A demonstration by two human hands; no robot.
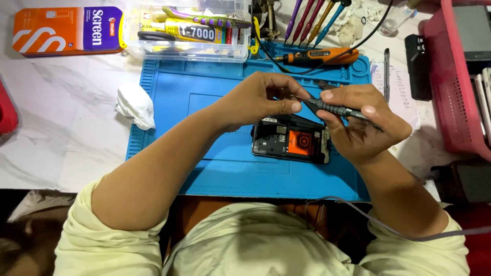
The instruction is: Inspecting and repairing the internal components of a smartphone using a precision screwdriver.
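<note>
Slim dark screwdriver point(335, 109), held level above the blue mat point(169, 92), tip pointing left. Opened phone point(290, 139), back cover off, orange patch showing, lying flat near the mat's centre, toward its right edge.

The bench was brightly and evenly lit from above, colours vivid on the blue mat point(215, 168). Soft shadows fell just beneath the forearms and hands. The white tabletop point(56, 112) looked nearly washed out. Edges bowed with wide-angle distortion, the lower corners sank into darkness, and focus held sharp mid-frame.
</note>
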